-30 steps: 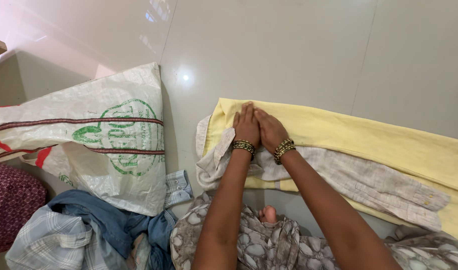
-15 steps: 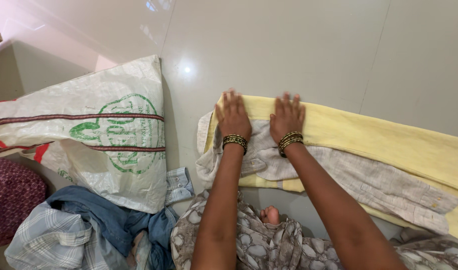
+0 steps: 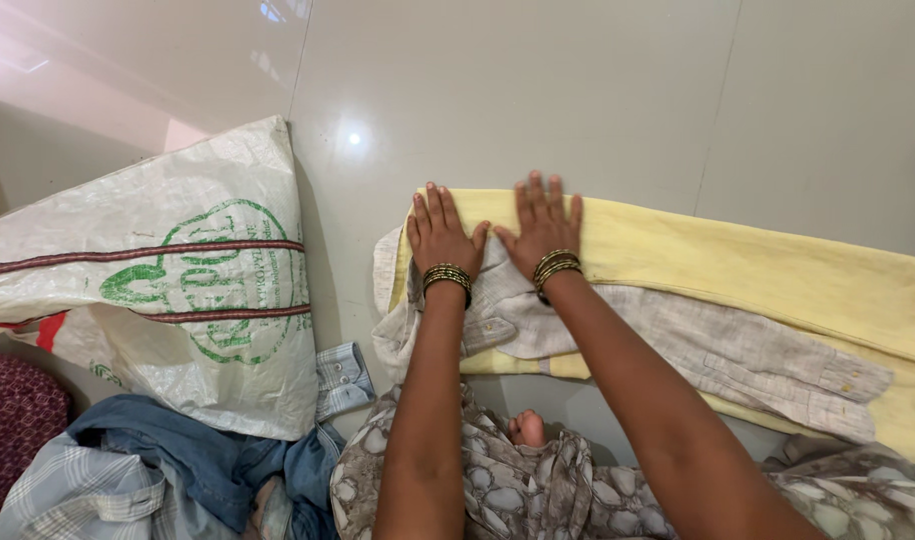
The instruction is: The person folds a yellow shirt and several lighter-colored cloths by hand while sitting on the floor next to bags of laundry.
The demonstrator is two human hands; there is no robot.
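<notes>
Underneath, a glossy grey tiled floor (image 3: 538,90) is seen, with a light glare reflected near the top left. A yellow cloth (image 3: 758,275) is spread flat on the floor, and a beige striped shirt (image 3: 708,350) is laid across its near edge, cuff buttons shown at the right end. The left hand (image 3: 440,235) is pressed palm-down with fingers spread wide on the cloth's left end, nothing gripped; the right hand (image 3: 544,225) is laid flat just beside it, fingers likewise splayed, thumbs almost touching. Bangles (image 3: 448,276) are worn on both wrists. A white woven sack (image 3: 168,280) with a green print and red stripes is lying to the left, well apart from the hands. Blue and checked clothes (image 3: 178,465) are piled below it. A patterned brown garment (image 3: 518,480) is draped over the lap, a toe (image 3: 526,428) exposed.
</notes>
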